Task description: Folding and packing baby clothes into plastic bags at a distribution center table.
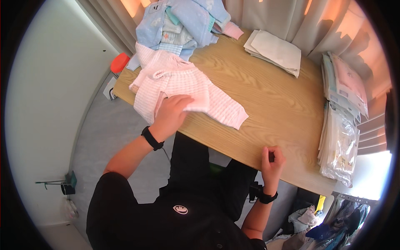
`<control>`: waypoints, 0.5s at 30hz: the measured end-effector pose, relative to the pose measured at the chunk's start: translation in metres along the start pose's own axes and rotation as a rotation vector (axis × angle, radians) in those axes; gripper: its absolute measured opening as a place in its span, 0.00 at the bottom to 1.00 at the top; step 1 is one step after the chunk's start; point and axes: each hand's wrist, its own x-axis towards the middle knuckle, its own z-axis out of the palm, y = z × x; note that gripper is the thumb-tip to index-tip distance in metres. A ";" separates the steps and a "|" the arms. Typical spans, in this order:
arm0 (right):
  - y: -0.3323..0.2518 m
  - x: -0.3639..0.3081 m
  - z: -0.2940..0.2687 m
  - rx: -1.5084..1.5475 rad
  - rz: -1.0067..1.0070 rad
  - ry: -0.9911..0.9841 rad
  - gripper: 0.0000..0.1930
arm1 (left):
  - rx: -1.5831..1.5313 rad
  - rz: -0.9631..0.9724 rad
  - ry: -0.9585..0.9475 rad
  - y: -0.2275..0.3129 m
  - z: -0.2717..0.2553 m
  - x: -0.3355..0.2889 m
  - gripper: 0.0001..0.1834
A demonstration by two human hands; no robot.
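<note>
A pink and white striped baby garment [193,85] lies on the near left of the wooden table, one tapered leg or sleeve stretching right to a pink cuff. My left hand [171,113] is closed on its near edge, the fingers over the cloth and the thumb mostly hidden. Under and behind it lies more pale pink quilted clothing [152,60]. My right hand [273,160] rests at the table's front edge, fingers curled in a loose fist, with nothing visible in it.
Beyond the pink clothing is a heap of light blue baby clothes [185,21]. White folded sheets [275,50] lie at the back of the table [266,104]. Clear-bagged garments [339,141] are stacked along the right edge. A red round object [120,62] stands by the left corner.
</note>
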 end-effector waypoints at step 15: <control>-0.026 -0.034 0.027 1.002 0.288 -0.553 0.23 | -1.466 -0.193 0.416 0.102 -0.096 0.052 0.21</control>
